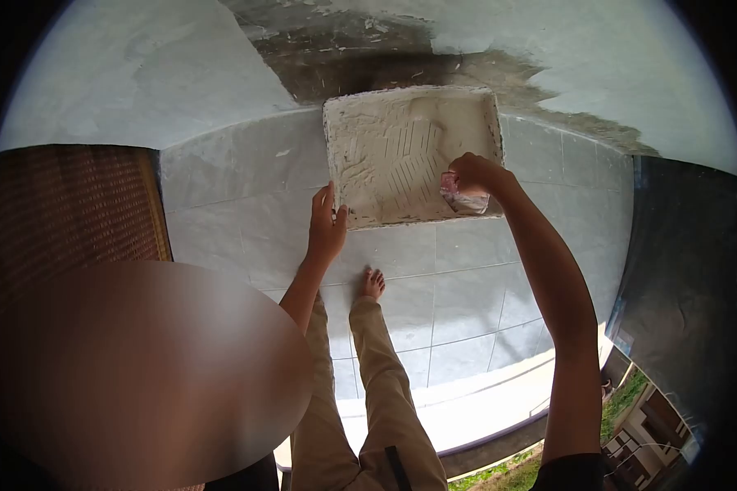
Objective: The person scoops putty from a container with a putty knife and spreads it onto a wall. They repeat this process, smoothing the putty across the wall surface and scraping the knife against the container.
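A paint tray with ridges in its middle lies on the tiled floor against the wall, its inside coated with off-white paint. At its lower left corner is my left hand, fingers along the outer side and thumb by the rim, gripping the edge. My right hand is over the tray's lower right part, closed around a paintbrush with a reddish part and a wide, paint-covered end. The brush end is down in the tray's lower right corner. My fingers hide most of its handle.
Behind the tray, the pale wall has a dark, uncoated patch. A woven brown panel stands at left, a dark surface at right. My bare foot rests on grey tiles. A blurred oval covers the lower left.
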Action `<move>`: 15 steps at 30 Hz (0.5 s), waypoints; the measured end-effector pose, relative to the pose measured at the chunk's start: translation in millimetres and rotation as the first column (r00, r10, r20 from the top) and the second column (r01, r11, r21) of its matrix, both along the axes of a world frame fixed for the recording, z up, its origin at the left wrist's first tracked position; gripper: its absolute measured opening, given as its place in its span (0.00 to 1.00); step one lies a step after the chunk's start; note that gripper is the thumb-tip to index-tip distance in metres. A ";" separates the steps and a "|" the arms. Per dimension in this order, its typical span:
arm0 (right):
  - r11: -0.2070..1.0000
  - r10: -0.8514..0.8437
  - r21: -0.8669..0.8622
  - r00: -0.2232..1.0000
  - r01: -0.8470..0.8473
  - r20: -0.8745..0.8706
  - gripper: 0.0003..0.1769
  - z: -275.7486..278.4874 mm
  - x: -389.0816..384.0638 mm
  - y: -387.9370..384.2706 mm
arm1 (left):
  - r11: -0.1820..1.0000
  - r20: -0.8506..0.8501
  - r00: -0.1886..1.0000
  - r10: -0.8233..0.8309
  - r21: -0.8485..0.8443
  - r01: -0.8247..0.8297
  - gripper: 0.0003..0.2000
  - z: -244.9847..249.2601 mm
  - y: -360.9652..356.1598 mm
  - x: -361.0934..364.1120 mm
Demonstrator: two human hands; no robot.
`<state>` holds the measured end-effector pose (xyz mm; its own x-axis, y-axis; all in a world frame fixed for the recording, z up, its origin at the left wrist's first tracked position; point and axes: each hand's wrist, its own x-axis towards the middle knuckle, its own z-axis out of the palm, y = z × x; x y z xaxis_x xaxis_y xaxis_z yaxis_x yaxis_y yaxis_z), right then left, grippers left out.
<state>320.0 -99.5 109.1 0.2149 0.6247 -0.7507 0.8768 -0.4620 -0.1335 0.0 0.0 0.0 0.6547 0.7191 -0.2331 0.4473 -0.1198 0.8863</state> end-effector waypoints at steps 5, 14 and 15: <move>0.995 0.003 -0.098 1.000 0.000 0.026 0.12 -3.3 4.2 8.9 | 1.000 0.016 1.000 0.006 -0.021 -0.005 0.28 4.1 4.3 2.4; 0.997 -0.077 0.000 0.996 0.077 -0.048 0.14 5.0 22.9 8.3 | 1.000 -0.001 1.000 -0.001 -0.025 0.001 0.30 13.0 2.9 2.9; 0.997 -0.076 -0.003 0.996 0.076 -0.048 0.14 4.0 22.2 5.0 | 1.000 -0.001 1.000 0.000 -0.028 0.000 0.30 12.1 1.3 2.3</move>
